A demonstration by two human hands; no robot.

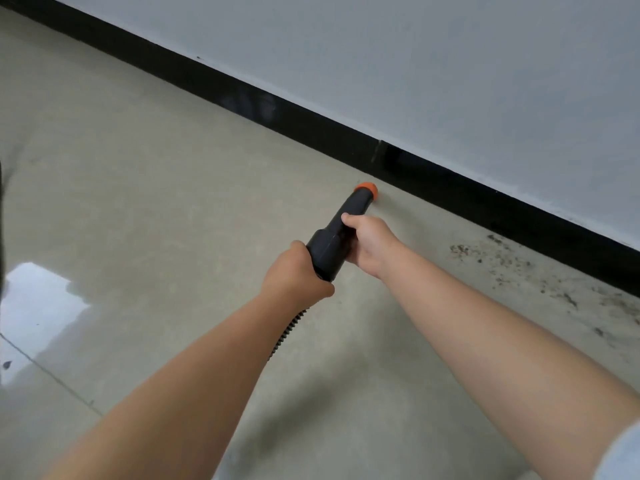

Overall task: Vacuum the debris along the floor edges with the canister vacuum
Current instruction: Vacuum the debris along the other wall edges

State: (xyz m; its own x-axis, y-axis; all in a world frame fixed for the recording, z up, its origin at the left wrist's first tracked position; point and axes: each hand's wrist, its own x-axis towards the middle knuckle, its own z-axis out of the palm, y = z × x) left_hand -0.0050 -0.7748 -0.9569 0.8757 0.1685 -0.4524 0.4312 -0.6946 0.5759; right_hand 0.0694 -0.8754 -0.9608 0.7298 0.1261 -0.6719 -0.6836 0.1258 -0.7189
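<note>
Looking down through the head camera, I count two bare forearms reaching forward and one black vacuum nozzle [341, 233] held between them. My left hand [294, 271] wraps its fingers around the wide rear end of the nozzle, and my right hand [369, 242] grips the narrower barrel just ahead of it, with the thumb lying across the top. The nozzle points away from me toward the wall [450, 71], and its single orange tip [367, 188] sits low at the floor [156, 185], close to the black baseboard [311, 129] but with a thin strip of floor showing between them; whether the tip touches the floor I cannot tell. One ribbed black hose [289, 332] drops from under my left hand and runs back beneath the left forearm. The debris [512, 261] lies in one scattered dark patch of specks and crumbs on the floor along the baseboard, off to the right of the orange tip and well apart from it, trailing toward the right edge of the view. One bright patch of reflected light [38, 306] shines on the glossy floor at the left, and one thin seam line [45, 370] crosses the floor below it. A pale sleeve edge [623, 455] shows at the lower right corner.
</note>
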